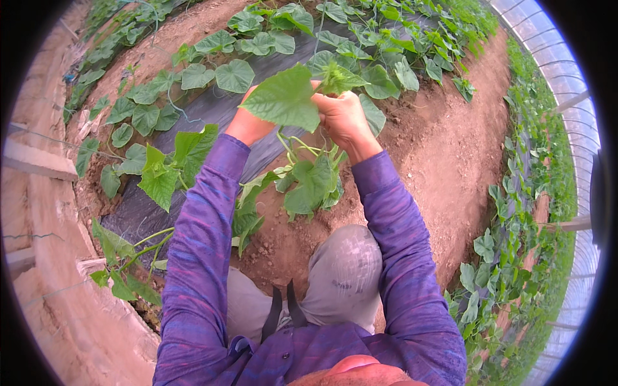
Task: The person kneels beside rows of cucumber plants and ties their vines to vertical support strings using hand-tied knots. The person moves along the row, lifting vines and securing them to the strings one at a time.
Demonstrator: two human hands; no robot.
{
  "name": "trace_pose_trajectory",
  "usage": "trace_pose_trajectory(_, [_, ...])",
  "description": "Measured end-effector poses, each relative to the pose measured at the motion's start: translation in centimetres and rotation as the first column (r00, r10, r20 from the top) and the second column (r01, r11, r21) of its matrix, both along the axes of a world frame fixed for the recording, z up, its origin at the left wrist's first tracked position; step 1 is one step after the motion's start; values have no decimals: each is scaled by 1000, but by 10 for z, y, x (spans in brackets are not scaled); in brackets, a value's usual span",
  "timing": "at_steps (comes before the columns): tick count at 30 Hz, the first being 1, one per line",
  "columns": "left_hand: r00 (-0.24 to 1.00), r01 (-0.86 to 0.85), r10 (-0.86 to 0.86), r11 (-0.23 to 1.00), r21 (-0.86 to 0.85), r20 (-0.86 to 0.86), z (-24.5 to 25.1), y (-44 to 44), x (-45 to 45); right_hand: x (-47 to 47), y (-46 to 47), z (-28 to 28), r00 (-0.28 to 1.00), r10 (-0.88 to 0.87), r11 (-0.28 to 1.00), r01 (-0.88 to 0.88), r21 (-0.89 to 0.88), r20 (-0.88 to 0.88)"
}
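A leafy vine plant, likely cucumber, stands before me, its tip lifted between both hands. My right hand (345,116) pinches the stem just below the pale green growing tip (336,78), thumb and fingers closed. My left hand (251,120) is at the same height on the other side, largely behind a broad green leaf (285,98); its fingertips are hidden, so its hold cannot be told. Lower leaves of the vine (311,186) hang beneath my hands, over the soil near my knee.
Black plastic mulch (198,108) covers the bed, with more vines (234,75) along it. Thin strings (155,29) run among them. Bare soil (449,140) lies to the right, then another planted row (526,270) beside the greenhouse film (562,53). An earthen wall (53,207) is at left.
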State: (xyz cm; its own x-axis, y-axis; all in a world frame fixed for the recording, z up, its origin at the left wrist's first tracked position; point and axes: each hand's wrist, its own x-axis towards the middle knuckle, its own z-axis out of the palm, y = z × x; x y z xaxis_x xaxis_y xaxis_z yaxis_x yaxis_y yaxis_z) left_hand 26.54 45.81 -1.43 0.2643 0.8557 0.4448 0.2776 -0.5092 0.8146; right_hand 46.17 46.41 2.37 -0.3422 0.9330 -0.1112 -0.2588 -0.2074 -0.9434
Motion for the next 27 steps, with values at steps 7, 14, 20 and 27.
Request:
trace_pose_trajectory(7, [981, -42, 91, 963, -265, 174, 11, -6, 7, 10, 1, -24, 857, -122, 942, -59, 331, 500])
trace_pose_trajectory(14, [912, -44, 217, 895, -445, 347, 23, -12, 16, 1, -3, 17, 863, -311, 845, 59, 531, 399])
trace_pose_trajectory(20, [914, -56, 244, 866, -497, 323, 15, -9, 11, -20, 8, 24, 919, -253, 937, 155, 314, 303])
trace_pose_trajectory(27, [850, -101, 332, 865, -492, 409, 9, -7, 12, -41, 30, 26, 871, -232, 879, -4, 478, 433])
